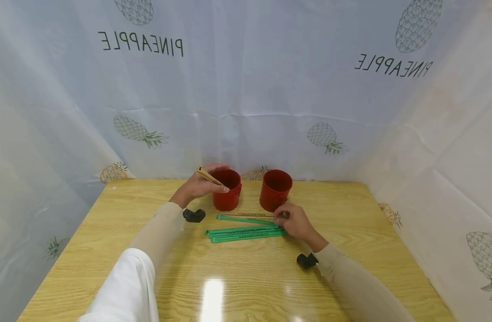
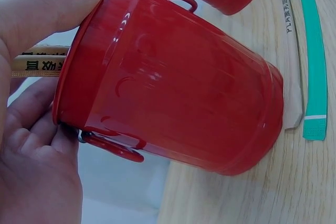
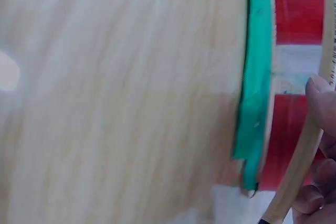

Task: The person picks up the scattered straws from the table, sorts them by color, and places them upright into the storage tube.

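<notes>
My left hand [image 1: 201,184] grips the rim of the left red pail [image 1: 226,201], its thumb on the near side. Brown paper-wrapped straws [image 2: 42,65] stick out of this pail, leaning toward the palm. In front of the right red pail [image 1: 272,199], my right hand [image 1: 296,221] pinches a brown paper-wrapped straw [image 3: 302,166] between thumb and fingers. Beside that hand lie several green-wrapped straws [image 1: 246,235], side by side, with a separate green straw [image 2: 315,77] closer to the pails.
Both pails stand near the back edge of the wooden table [image 1: 246,268]. Behind it hangs a white curtain [image 1: 246,89] printed with pineapples. Black wrist-worn devices sit by the left wrist [image 1: 194,216] and the right wrist [image 1: 307,260].
</notes>
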Action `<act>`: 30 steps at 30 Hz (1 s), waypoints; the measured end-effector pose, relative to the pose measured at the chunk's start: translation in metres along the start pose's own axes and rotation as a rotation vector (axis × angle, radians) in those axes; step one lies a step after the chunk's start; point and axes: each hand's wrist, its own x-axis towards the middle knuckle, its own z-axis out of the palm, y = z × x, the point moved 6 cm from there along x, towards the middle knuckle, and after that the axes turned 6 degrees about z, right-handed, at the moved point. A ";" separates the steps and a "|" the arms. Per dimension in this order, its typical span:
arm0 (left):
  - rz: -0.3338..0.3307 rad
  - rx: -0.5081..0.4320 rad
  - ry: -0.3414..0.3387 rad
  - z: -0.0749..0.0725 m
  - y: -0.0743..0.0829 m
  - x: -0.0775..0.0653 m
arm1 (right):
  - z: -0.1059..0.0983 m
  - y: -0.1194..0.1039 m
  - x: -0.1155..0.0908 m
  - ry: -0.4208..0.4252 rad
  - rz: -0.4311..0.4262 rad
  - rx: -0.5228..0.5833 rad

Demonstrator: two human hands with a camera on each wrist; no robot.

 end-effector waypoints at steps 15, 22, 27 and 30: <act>0.028 0.014 -0.007 0.000 0.004 0.001 | -0.011 -0.066 -0.017 0.085 -0.263 0.297; 0.012 0.010 0.001 0.001 0.003 -0.002 | -0.013 -0.098 -0.007 0.078 -0.338 0.327; 0.019 0.012 -0.001 0.001 0.003 -0.001 | -0.017 -0.117 0.012 0.090 -0.358 0.404; 0.036 0.006 0.004 0.001 0.003 -0.001 | -0.019 -0.128 0.028 0.114 -0.303 0.460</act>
